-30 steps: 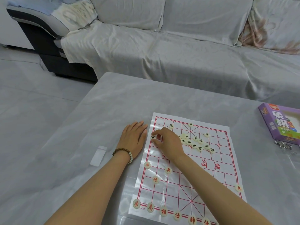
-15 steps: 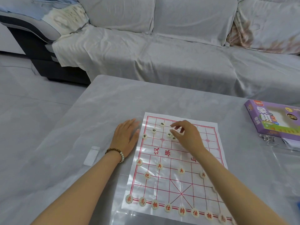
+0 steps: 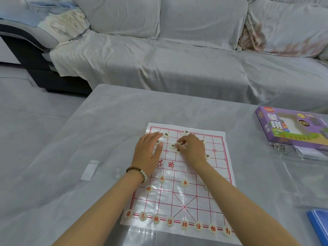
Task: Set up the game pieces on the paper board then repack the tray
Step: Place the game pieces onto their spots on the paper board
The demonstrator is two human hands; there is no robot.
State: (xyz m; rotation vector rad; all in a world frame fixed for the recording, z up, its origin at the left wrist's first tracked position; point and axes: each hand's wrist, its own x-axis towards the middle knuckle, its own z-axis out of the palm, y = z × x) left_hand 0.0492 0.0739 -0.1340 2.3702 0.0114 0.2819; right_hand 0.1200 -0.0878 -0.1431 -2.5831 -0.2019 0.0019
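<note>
Piece [image 3: 181, 144] pinched in curled right-hand fingers [image 3: 185, 139] above frame centre, neighbouring piece [image 3: 172, 146] just left, flat left-hand fingers [image 3: 154, 136] pressing board [image 3: 195, 196] farther left.

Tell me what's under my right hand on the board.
A few black-lettered pieces peek out at the pinching fingertips of the right hand, on the far half of the paper board. The palm hides the rest; their number cannot be told.

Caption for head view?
Right hand pinches a black-lettered piece on the paper board; left hand rests flat on it.
</note>
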